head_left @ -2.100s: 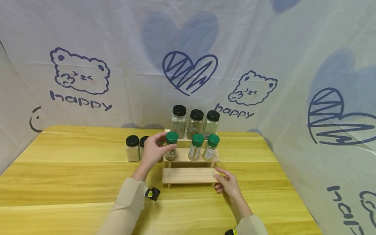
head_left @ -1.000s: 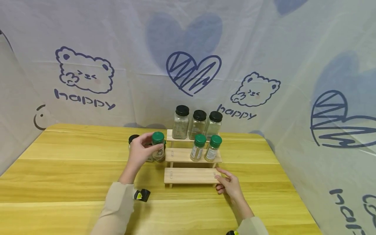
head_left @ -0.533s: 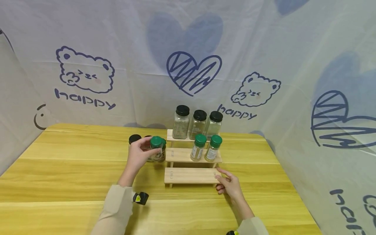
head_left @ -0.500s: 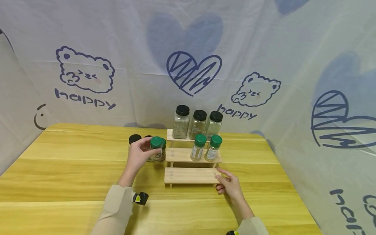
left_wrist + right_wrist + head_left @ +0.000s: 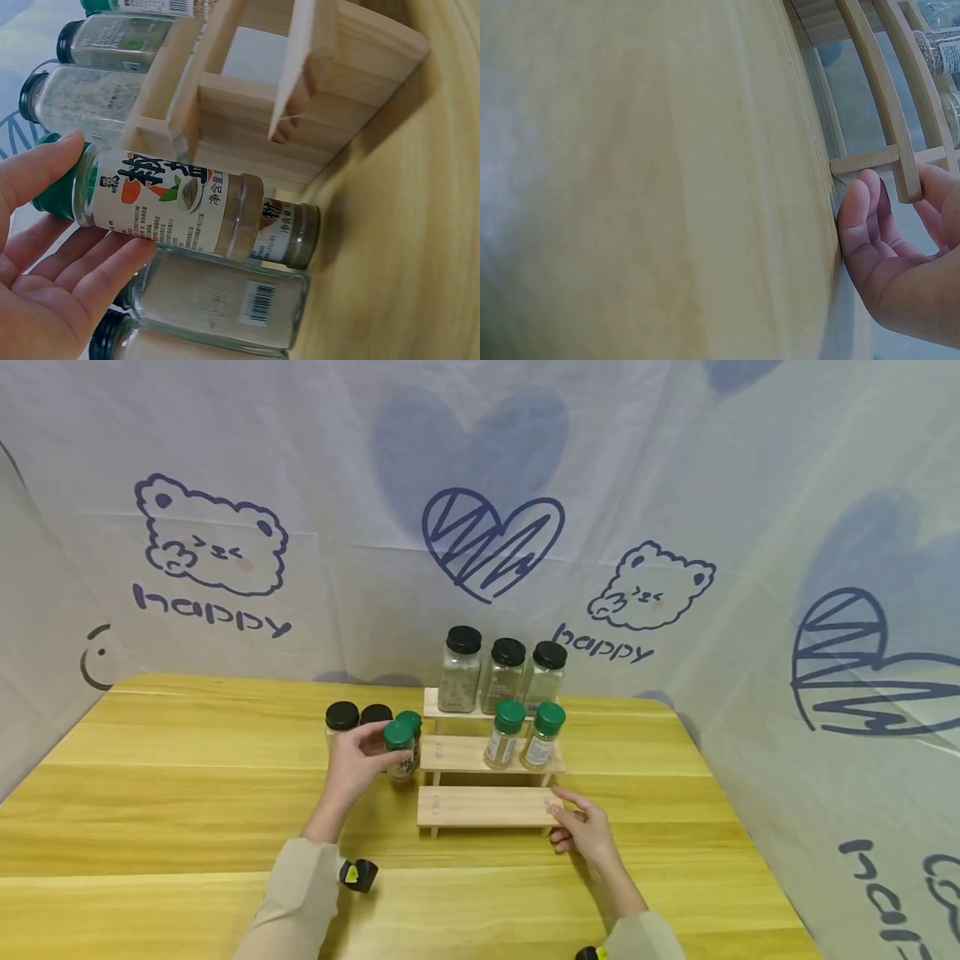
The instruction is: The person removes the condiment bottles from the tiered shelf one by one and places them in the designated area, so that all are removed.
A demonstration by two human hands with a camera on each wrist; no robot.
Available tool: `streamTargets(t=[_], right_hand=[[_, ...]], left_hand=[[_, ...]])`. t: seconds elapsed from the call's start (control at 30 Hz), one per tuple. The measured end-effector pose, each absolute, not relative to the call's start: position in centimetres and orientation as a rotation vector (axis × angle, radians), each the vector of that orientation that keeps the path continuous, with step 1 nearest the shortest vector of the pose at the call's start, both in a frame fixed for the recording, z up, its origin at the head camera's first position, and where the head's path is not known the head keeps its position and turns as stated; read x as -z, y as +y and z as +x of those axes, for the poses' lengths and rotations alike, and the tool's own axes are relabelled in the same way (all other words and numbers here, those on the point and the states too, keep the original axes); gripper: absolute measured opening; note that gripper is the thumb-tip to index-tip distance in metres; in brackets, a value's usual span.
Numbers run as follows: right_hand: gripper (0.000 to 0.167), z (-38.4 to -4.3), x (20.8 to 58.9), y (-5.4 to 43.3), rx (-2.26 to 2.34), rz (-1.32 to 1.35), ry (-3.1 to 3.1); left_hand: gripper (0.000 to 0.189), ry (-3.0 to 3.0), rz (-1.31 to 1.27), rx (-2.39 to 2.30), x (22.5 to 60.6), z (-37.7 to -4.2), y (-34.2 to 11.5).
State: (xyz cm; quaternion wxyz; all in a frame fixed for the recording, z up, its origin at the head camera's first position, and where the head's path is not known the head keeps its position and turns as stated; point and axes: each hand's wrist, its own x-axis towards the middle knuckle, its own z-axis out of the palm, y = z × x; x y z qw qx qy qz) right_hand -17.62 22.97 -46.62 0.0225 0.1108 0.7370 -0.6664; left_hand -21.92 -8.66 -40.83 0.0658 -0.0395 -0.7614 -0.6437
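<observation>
My left hand (image 5: 352, 770) grips a spice jar (image 5: 172, 196) by its green cap, thumb on one side and fingers on the other. The jar is upright, left of the three-step wooden rack (image 5: 487, 807) and in front of another green-capped jar (image 5: 411, 720). Whether its base touches the table cannot be told. My right hand (image 5: 588, 835) pinches the right end of the rack's lowest step, thumb on top. In the right wrist view, its curled fingers (image 5: 855, 206) are by the rack's leg. The lowest step is bare.
Two black-capped jars (image 5: 342, 717) stand left of the held one. On the middle step are two green-capped jars (image 5: 501, 747), towards the right. Three taller black-capped jars (image 5: 460, 681) line the top step. A printed cloth (image 5: 360, 568) hangs behind the table (image 5: 187, 793).
My left hand has carried the green-capped jar off the left end of the middle step, leftwards, then slightly nearer the front. The right hand has stayed on the rack.
</observation>
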Motion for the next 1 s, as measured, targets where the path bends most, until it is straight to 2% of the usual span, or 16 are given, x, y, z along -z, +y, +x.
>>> streamTargets(t=[1.0], right_hand=[[0.034,-17.7,46.8,23.1,2.077,0.344,2.281]], left_hand=[[0.045,-2.414,-0.098,1.857,43.1,-22.6,-8.2]])
